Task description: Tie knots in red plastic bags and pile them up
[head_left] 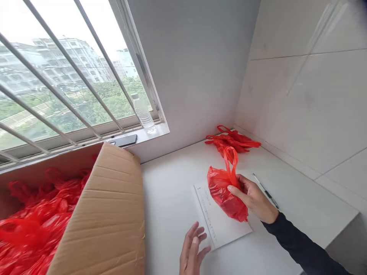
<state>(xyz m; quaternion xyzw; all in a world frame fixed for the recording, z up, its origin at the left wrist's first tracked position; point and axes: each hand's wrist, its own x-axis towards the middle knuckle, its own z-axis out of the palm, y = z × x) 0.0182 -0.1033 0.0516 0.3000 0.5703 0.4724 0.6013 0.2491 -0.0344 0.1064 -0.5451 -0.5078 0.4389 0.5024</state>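
Observation:
My right hand (254, 198) is closed around a crumpled red plastic bag (225, 189), with its handles sticking up, held just above a white sheet of paper (222, 225) on the white counter (172, 202). Low in front, my left hand (192, 250) hovers open with fingers stretched out, near the paper's near-left corner and holding nothing. A dark sleeve covers my right forearm.
A cardboard box (109, 214) full of red plastic bags (34, 221) stands at the left. More red bags (232, 140) lie in the far corner. A pen (266, 191) lies right of the paper. A water bottle (143, 112) and a phone (124, 140) rest on the windowsill.

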